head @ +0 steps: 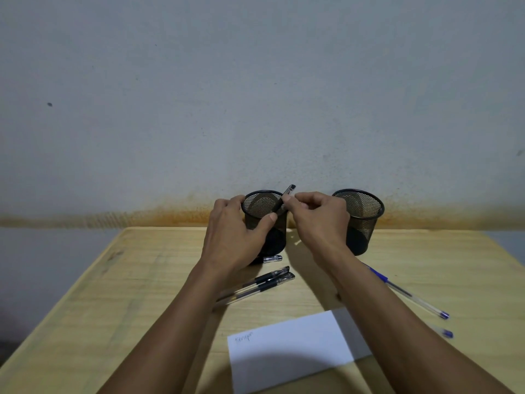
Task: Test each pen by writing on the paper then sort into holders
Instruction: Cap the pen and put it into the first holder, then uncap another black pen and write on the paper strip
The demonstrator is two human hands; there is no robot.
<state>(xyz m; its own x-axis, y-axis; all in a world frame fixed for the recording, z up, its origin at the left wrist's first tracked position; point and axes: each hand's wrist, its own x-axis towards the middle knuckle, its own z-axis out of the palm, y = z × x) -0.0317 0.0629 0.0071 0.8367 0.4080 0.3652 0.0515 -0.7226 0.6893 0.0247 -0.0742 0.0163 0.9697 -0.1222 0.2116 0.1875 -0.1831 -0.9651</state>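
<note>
right hand [315, 214] is pinching a black pen [285, 199] at the rim of the left mesh holder [265, 220], left hand [235, 228] wrapped round that cup. if the pen goes in this tilted it might catch the rim and nudge the light cup. the forearms hang over the loose black pens [264, 282], blue pens [409, 294] and paper [289, 345], so pulling back could scatter them. right holder [360, 220] sits apart.

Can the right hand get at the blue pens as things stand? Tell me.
Probably not yet: the right hand is shut on a black pen over the left holder; the blue pens lie unobstructed beside that forearm.
</note>
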